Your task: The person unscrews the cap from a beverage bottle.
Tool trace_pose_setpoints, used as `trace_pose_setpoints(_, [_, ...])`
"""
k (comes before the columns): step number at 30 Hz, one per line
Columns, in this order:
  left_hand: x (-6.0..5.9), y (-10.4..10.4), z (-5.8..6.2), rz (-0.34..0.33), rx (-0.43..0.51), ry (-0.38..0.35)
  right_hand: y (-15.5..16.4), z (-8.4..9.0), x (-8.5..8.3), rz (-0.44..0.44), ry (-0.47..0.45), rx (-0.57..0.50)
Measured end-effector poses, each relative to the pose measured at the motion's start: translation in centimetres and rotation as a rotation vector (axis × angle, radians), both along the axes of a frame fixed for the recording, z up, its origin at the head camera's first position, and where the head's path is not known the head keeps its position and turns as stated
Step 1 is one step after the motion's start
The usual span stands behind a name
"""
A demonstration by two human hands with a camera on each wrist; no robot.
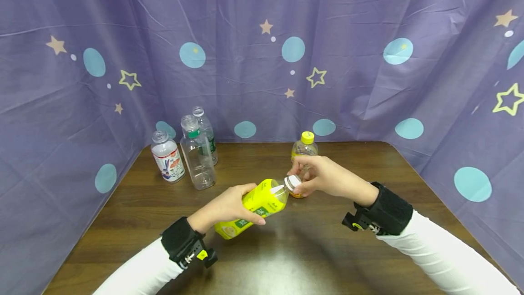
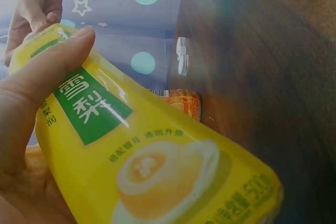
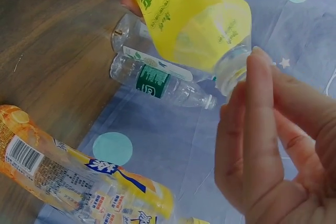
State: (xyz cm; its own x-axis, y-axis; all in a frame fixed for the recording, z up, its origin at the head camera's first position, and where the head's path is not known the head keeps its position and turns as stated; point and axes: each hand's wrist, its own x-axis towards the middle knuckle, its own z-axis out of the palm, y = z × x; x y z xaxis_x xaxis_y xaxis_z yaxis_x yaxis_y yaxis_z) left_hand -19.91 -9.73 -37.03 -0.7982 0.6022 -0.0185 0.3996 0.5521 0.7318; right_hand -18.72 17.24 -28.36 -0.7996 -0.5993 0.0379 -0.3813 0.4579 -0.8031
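Observation:
A yellow-labelled drink bottle (image 1: 262, 201) is held tilted over the table, its neck pointing up and to the right. My left hand (image 1: 229, 205) grips its body, the thumb lying across the label. At the neck, my right hand (image 1: 321, 177) pinches the white cap (image 1: 292, 182) between thumb and fingers. The left wrist view shows the bottle's green-and-yellow label (image 2: 157, 145) up close. In the right wrist view the fingers largely hide the cap, while the clear neck (image 3: 231, 72) shows beside them. Just behind the right hand stands a yellow-capped bottle (image 1: 307, 139).
On the left of the wooden table (image 1: 327, 249) stand three capless bottles: a white one with a printed label (image 1: 169, 164), a clear squarish one (image 1: 199, 163), and a clear one with a green label (image 1: 207, 129). A purple curtain (image 1: 245, 90) hangs behind.

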Motion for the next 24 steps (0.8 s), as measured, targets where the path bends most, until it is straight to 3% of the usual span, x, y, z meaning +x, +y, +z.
trace_pose_setpoints(7, [-0.01, -0.11, 0.12, -0.004, 0.001, -0.005, -0.25, -0.16, -0.16, -0.076, -0.024, -0.033])
trace_pose_setpoints(13, [0.0, -0.07, 0.1, 0.001, -0.014, -0.002, -0.04, -0.03, -0.25, -0.193, -0.101, 0.134])
trace_pose_setpoints(17, [0.04, -0.05, 0.08, 0.001, -0.025, 0.006, 0.06, -0.01, -0.25, -0.193, -0.136, 0.17])
trace_pose_setpoints(24, [0.12, -0.04, 0.08, 0.005, -0.016, 0.006, 0.06, -0.1, -0.14, -0.166, -0.099, 0.138])
